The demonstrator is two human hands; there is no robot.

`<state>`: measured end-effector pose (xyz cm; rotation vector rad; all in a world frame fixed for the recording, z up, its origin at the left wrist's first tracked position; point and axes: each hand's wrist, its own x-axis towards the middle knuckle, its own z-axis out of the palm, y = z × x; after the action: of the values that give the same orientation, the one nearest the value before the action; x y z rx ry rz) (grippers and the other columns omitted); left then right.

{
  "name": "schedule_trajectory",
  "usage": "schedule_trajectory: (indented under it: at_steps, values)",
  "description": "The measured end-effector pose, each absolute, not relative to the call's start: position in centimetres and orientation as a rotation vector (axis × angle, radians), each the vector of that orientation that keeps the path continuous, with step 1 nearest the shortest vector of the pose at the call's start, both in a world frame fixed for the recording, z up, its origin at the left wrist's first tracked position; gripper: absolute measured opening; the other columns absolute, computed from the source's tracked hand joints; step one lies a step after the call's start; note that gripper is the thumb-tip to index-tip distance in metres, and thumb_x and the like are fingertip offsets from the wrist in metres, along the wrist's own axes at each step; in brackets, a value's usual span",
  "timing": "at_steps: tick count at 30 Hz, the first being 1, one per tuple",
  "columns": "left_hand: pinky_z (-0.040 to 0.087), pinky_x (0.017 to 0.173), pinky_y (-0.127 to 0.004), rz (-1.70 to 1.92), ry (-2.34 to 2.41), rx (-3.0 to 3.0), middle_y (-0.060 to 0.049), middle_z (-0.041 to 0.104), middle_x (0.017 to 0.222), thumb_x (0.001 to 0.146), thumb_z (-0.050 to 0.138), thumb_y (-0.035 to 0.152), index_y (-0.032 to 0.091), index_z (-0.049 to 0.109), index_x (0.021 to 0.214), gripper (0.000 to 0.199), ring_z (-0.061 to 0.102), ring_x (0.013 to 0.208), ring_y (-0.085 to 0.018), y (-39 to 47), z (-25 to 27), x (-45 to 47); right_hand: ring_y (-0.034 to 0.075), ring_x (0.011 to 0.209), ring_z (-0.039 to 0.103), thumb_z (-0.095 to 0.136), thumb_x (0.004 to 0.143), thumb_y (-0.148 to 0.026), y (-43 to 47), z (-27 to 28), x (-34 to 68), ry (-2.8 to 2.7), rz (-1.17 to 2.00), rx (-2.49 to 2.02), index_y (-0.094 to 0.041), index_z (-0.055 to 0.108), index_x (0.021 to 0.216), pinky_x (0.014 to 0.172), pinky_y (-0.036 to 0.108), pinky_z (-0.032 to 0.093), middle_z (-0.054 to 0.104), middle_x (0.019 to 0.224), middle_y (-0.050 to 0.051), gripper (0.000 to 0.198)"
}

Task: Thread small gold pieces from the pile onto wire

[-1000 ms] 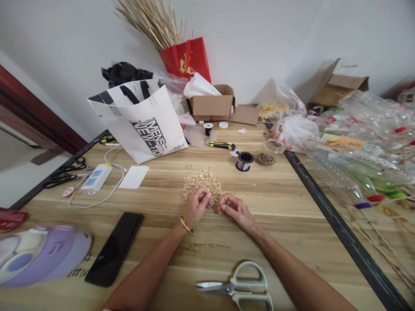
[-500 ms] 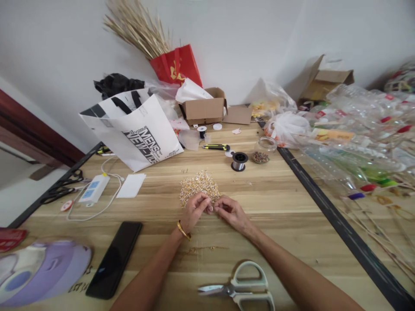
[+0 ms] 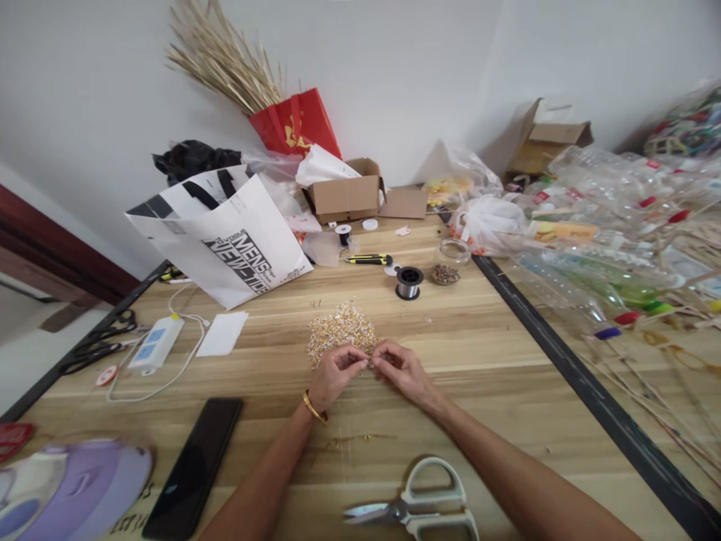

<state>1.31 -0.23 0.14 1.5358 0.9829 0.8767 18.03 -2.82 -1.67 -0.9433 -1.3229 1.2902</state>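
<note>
While both hands work at table centre, scanning from the left edge: purple appliance point(image 3: 67, 485) in the near-left corner, partly cut off. Black scissors point(image 3: 95, 342) lie at the table's left rim, with a white power strip point(image 3: 155, 343) and its looped cord beside them. Black phone point(image 3: 194, 466) lies face up near the left forearm. White card point(image 3: 222, 333) sits flat just in front of the printed paper bag point(image 3: 225, 244), which stands tilted.

Left hand point(image 3: 332, 372), gold bangle point(image 3: 311, 408) at the wrist, fingertips pressed together on something tiny at the near edge of the gold bead pile point(image 3: 341, 333); too small to tell what. Right hand point(image 3: 399, 368) mirrors it, fingertips pinched, almost touching the left hand's. Bead pile rests on the wooden table point(image 3: 496, 361), touching both hands' fingertips on its near side.

A thin gold strand point(image 3: 354, 439) lies between the forearms. White-handled scissors point(image 3: 420, 507) sit near the front edge, blades closed.

Behind the pile: cardboard box point(image 3: 346, 197), yellow-black utility knife point(image 3: 369, 260), wire spool point(image 3: 408, 282), small glass jar point(image 3: 447, 264) holding dark beads. Far right: heap of clear plastic bottles point(image 3: 613, 240) on the adjoining surface.
</note>
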Motion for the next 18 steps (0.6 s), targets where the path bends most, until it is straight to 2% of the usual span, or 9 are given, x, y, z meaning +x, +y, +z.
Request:
schedule_trajectory:
  at_steps: [5, 9, 11, 13, 15, 18]
  values:
    - [0.047, 0.065, -0.024, 0.870, 0.983, 1.551, -0.005, 0.065, 0.073, 0.070, 0.066, 0.024, 0.012, 0.065, 0.076, 0.014, 0.058, 0.068, -0.013, -0.5, 0.6, 1.4, 0.010, 0.050, 0.053, 0.059, 0.080, -0.042, -3.1, -1.2, 18.1, -1.286, 1.324, -0.973, -0.016, 0.055, 0.076, 0.048, 0.020, 0.044, 0.056, 0.058, -0.002, 0.026]
    - [0.045, 0.062, -0.023, 0.858, 1.006, 1.553, -0.004, 0.064, 0.070, 0.072, 0.064, 0.024, 0.012, 0.064, 0.076, 0.013, 0.057, 0.065, -0.012, -0.6, 0.9, 1.4, 0.010, 0.041, 0.052, 0.056, 0.081, -0.045, -3.4, -1.1, 17.9, -1.263, 1.275, -1.061, -0.017, 0.055, 0.084, 0.041, 0.019, 0.042, 0.055, 0.050, -0.004, 0.029]
    - [0.045, 0.061, -0.022, 0.863, 1.018, 1.550, -0.003, 0.063, 0.069, 0.073, 0.063, 0.024, 0.012, 0.064, 0.076, 0.013, 0.056, 0.064, -0.012, -0.5, 0.8, 1.4, 0.009, 0.039, 0.051, 0.056, 0.081, -0.044, -3.6, -1.3, 17.8, -1.273, 1.182, -1.094, -0.017, 0.055, 0.090, 0.037, 0.018, 0.040, 0.060, 0.058, -0.001, 0.029]
    - [0.045, 0.062, -0.022, 0.871, 1.032, 1.553, -0.003, 0.063, 0.070, 0.073, 0.063, 0.024, 0.012, 0.064, 0.077, 0.013, 0.056, 0.064, -0.012, -0.5, 0.7, 1.3, 0.007, 0.038, 0.051, 0.055, 0.082, -0.041, -3.8, -1.5, 17.7, -1.306, 1.071, -1.098, -0.017, 0.056, 0.095, 0.034, 0.018, 0.038, 0.065, 0.081, 0.005, 0.027]
    - [0.045, 0.062, -0.022, 0.870, 1.049, 1.561, -0.003, 0.063, 0.070, 0.073, 0.063, 0.024, 0.012, 0.064, 0.077, 0.013, 0.056, 0.065, -0.012, -0.4, 0.6, 1.2, 0.005, 0.039, 0.049, 0.054, 0.084, -0.036, -4.0, -1.7, 17.7, -1.364, 0.959, -1.084, -0.018, 0.057, 0.098, 0.033, 0.018, 0.038, 0.062, 0.099, 0.009, 0.023]
    - [0.045, 0.062, -0.022, 0.880, 1.075, 1.585, -0.002, 0.062, 0.068, 0.074, 0.063, 0.026, 0.012, 0.063, 0.077, 0.013, 0.056, 0.064, -0.012, -0.3, 0.4, 1.1, 0.005, 0.043, 0.049, 0.053, 0.086, -0.029, -4.3, -1.8, 17.7, -1.461, 0.815, -1.058, -0.020, 0.058, 0.101, 0.034, 0.018, 0.039, 0.059, 0.104, 0.009, 0.019]
